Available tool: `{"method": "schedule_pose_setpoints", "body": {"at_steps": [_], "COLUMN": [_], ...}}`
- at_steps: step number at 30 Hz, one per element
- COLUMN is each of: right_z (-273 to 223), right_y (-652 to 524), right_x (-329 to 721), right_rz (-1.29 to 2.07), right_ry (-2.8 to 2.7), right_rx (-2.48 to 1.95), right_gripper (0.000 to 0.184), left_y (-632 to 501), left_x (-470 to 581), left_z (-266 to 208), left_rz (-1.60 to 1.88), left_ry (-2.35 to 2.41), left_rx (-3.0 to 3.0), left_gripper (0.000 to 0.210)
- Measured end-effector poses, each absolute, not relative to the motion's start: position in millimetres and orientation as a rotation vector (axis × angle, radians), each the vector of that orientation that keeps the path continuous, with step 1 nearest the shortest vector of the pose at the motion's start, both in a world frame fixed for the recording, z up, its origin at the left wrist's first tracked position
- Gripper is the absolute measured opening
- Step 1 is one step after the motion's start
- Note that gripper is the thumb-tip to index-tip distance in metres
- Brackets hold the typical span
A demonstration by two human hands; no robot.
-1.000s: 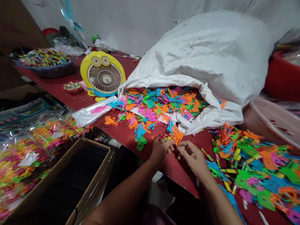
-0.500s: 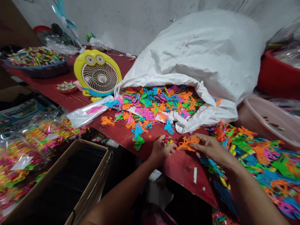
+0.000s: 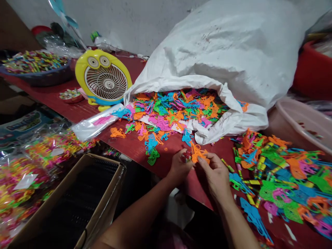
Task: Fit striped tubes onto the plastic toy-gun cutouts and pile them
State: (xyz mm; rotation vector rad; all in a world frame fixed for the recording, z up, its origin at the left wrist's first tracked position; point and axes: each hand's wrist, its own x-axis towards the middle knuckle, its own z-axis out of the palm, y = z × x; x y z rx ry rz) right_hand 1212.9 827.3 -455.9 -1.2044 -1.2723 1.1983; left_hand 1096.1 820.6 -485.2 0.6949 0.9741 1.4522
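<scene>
My left hand (image 3: 181, 165) is closed around a small bunch of red and yellow pieces (image 3: 186, 155), mostly hidden by the fingers. Between the thumb and fingers of my right hand (image 3: 214, 169) is a flat orange plastic piece (image 3: 197, 152) with cut-out loops and a lattice. Its near end meets the fingertips of my left hand; whether the parts are joined I cannot tell. Beyond both hands, similar blue, green, pink and orange plastic pieces (image 3: 160, 122) spill from the mouth of a large white sack (image 3: 223, 52).
To the right lies a heap of coloured plastic pieces with yellow-banded sticks (image 3: 275, 159), beside a pink basin (image 3: 298, 121). A yellow fan (image 3: 107, 83) stands at the back left of the red table (image 3: 129, 148). An open carton (image 3: 85, 193) and bagged pieces (image 3: 46, 152) sit at lower left.
My right hand has moved left, bringing the orange piece against my left hand and tilting it upward. The camera view has shifted slightly.
</scene>
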Motion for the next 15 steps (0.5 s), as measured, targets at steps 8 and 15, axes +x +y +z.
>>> {"method": "schedule_pose_setpoints", "body": {"at_steps": [8, 15], "right_z": [-440.1, -445.0], "right_y": [824.9, 826.9], "right_x": [1232.5, 1223.1], "right_rz": [1.481, 1.173], "right_ry": [-1.371, -1.195], "right_rx": [-1.222, -1.271], "right_gripper": [0.026, 0.035], "left_y": [821.8, 820.5], "left_x": [1096.0, 1095.5], "left_z": [-487.0, -483.7], "left_rz": [1.471, 1.437], "left_ry": [0.997, 1.015], "left_rx": [0.617, 0.653], "left_gripper": [0.023, 0.032]}}
